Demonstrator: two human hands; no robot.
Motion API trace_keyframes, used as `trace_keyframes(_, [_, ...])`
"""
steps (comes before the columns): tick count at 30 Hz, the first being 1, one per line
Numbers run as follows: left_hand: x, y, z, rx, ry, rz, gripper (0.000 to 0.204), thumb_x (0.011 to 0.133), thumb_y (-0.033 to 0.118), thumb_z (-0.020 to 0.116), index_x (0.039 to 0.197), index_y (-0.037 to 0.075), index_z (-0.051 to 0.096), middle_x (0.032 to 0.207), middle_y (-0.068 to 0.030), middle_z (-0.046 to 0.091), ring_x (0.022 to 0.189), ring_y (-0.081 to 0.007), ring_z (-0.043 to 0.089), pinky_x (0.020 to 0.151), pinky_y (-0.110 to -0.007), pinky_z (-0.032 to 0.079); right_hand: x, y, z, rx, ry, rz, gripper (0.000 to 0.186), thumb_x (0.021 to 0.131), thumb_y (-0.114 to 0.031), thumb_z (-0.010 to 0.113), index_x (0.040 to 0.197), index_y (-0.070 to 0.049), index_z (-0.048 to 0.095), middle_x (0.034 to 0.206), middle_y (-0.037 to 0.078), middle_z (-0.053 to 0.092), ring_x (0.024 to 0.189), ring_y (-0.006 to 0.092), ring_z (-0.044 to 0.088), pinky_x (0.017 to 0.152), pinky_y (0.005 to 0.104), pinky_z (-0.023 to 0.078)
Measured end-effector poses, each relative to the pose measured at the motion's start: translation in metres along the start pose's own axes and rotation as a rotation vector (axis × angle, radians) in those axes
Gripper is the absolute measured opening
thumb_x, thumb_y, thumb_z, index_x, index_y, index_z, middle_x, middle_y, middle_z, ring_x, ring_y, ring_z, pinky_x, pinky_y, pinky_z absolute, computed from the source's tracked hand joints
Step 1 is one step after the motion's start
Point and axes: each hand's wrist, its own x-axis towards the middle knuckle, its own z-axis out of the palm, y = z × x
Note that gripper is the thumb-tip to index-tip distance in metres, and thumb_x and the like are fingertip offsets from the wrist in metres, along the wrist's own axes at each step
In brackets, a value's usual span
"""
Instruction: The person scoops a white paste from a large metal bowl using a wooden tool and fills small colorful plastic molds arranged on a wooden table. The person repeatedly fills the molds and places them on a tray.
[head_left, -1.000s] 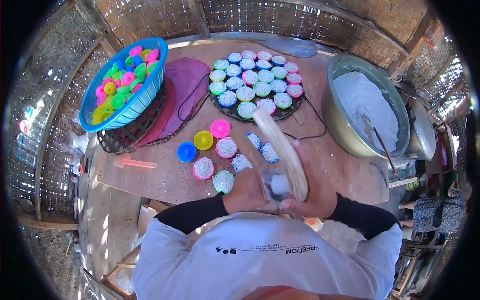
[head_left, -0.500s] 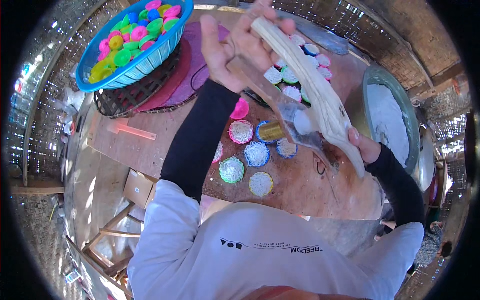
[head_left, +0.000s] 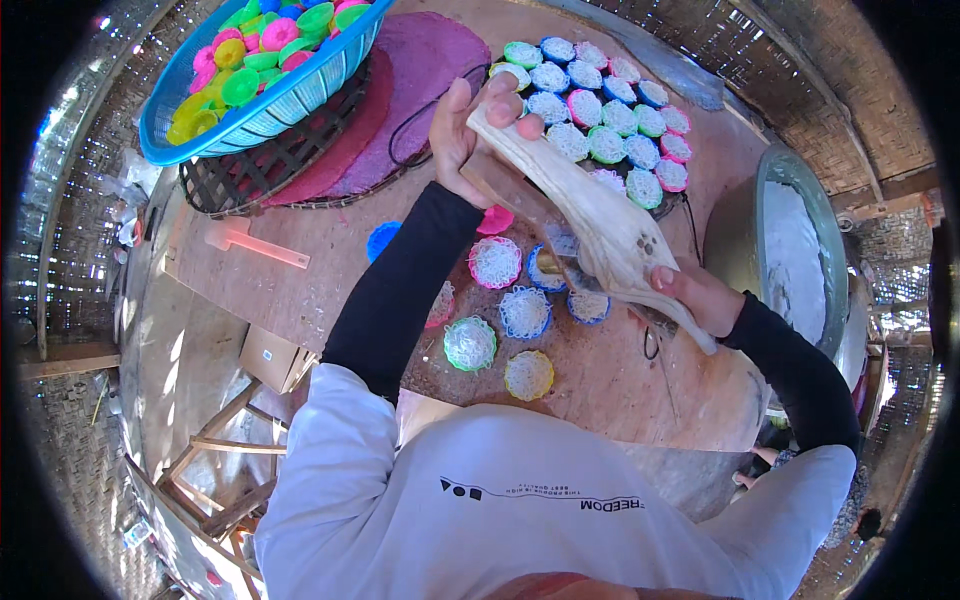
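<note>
One wooden press [head_left: 600, 215] between both hands [head_left: 458, 152] [head_left: 710, 300]

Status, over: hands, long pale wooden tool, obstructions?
Left hand grips far end, right hand the near end. Long pale wooden tool held over brown wooden table. Tool partly hides blue plastic cup.

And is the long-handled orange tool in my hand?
No, the orange tool lies on the brown table; left hand and right hand hold a pale wooden lever.

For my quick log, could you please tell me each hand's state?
Left hand: closed on the far end of the wooden tool.
Right hand: closed on its near end.
</note>
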Motion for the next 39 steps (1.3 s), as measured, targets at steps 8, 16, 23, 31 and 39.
trace_keyframes(8, [-0.005, -0.001, -0.004, -0.131, -0.023, -0.018, 0.032, 0.087, 0.043, 0.046, 0.098, 0.014, 0.038, 0.075, 0.0076, 0.057, 0.088, -0.0195, 0.055, 0.084, -0.048, 0.041, -0.003, -0.01, 0.011, 0.015, 0.002, 0.047, 0.065, 0.083, -0.062, 0.043, 0.097, 0.001, 0.053, 0.078, 0.007, 0.057, 0.066, 0.0116, 0.057, 0.057, 0.0241, 0.045])
trace_keyframes(16, [0.004, -0.008, -0.003, -0.127, -0.122, -0.052, 0.034, 0.088, 0.044, 0.044, 0.1, 0.013, 0.036, 0.076, 0.0072, 0.057, 0.089, -0.0178, 0.055, 0.086, -0.044, 0.039, -0.016, -0.017, 0.016, -0.071, 0.13, 0.014, 0.061, 0.084, -0.057, 0.046, 0.09, 0.002, 0.055, 0.067, 0.005, 0.056, 0.057, 0.0105, 0.055, 0.049, 0.0242, 0.043])
trace_keyframes(23, [0.002, -0.001, 0.01, -0.076, -0.073, -0.015, 0.034, 0.089, 0.042, 0.043, 0.102, 0.011, 0.036, 0.074, 0.0066, 0.057, 0.086, -0.0173, 0.056, 0.088, -0.044, 0.039, -0.017, -0.012, 0.027, -0.025, 0.159, -0.032, 0.054, 0.086, -0.051, 0.048, 0.087, 0.002, 0.055, 0.065, 0.005, 0.056, 0.054, 0.0091, 0.053, 0.047, 0.0241, 0.042])
trace_keyframes(31, [0.019, -0.011, 0.007, -0.03, -0.132, -0.051, 0.04, 0.089, 0.042, 0.043, 0.108, 0.008, 0.041, 0.081, 0.0044, 0.057, 0.09, -0.0182, 0.056, 0.089, -0.042, 0.039, -0.026, 0.003, 0.017, -0.09, 0.27, -0.113, 0.055, 0.085, -0.047, 0.051, 0.106, 0.004, 0.051, 0.083, 0.006, 0.057, 0.07, 0.0094, 0.054, 0.06, 0.0241, 0.044])
trace_keyframes(39, [0.0, -0.034, 0.036, 1.073, 0.281, -0.462, 0.035, 0.093, 0.025, 0.039, 0.122, 0.005, 0.046, 0.105, -0.0064, 0.055, 0.1, -0.0178, 0.053, 0.089, -0.035, 0.04, -0.032, 0.043, 0.013, 0.054, 0.307, -0.353, 0.066, 0.083, -0.052, 0.051, 0.117, 0.004, 0.044, 0.096, 0.009, 0.056, 0.083, 0.0135, 0.054, 0.072, 0.0266, 0.044])
